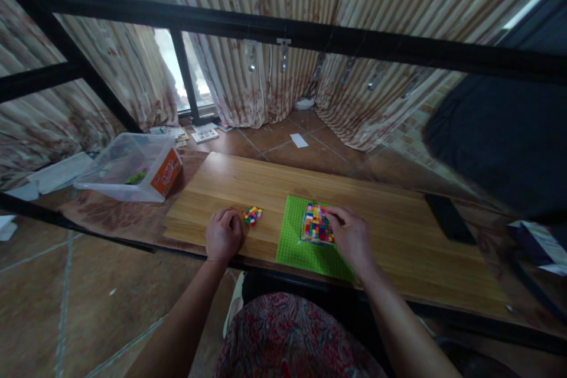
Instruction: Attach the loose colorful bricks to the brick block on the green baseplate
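A green studded baseplate [295, 255] lies on the wooden board. Many small coloured toy bricks [316, 221] are packed on it in a block, with a darker edge around them. My right hand [352, 239] reaches over the baseplate's right side, thumb and fingers pinched together at the block's right edge. Whatever is in that pinch is hidden. Left of the baseplate is a small pile of loose toy bricks [252, 215] in mixed colours. Just left of the pile, my left hand [224, 233] rests on the board with its fingers curled closed. What it may hold cannot be seen.
A clear plastic bin [119, 189] with an orange label and something green inside stands at the left. A dark flat object, perhaps a phone, [449, 220] lies on the board [398, 218] at the right. A black metal rail [283, 32] crosses in front, with curtains behind.
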Available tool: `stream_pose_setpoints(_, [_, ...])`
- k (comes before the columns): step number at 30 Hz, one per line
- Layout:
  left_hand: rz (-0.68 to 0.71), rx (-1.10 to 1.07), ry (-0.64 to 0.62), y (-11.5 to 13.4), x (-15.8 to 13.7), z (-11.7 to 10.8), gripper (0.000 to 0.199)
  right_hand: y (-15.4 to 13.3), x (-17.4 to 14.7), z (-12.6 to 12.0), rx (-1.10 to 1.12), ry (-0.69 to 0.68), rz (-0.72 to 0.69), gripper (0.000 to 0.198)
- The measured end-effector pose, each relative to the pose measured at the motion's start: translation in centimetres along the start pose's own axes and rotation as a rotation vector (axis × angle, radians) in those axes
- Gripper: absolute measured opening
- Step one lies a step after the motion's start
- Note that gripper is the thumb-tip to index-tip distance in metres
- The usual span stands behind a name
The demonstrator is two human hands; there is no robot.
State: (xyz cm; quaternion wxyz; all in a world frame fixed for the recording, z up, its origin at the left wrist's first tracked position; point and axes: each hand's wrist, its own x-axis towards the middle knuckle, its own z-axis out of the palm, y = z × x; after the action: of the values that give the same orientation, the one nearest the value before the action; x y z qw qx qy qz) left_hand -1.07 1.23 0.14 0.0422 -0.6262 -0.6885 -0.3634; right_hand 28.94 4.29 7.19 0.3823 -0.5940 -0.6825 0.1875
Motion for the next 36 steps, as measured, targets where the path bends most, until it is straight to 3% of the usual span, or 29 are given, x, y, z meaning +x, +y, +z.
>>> stream_pose_setpoints(9, [0.008,-0.001,0.003,0.0,0.0,0.0,0.015,0.4,0.6,1.2,-0.191,-0.002,-0.002,0.033])
stream_pose_setpoints(23, [-0.017,-0.008,-0.011,0.0,-0.1,0.1,0.015,1.0,0.2,0.9,-0.062,0.048,0.090,0.032])
stream_pose_setpoints(31, [-0.023,-0.012,-0.010,0.0,-0.1,0.1,0.015,1.7,1.1,1.2,-0.208,0.225,-0.073,0.035])
stream_pose_setpoints(36, [-0.038,-0.010,-0.009,0.0,-0.2,0.2,0.015,2.4,1.7,2.2,-0.201,0.176,-0.046,0.035])
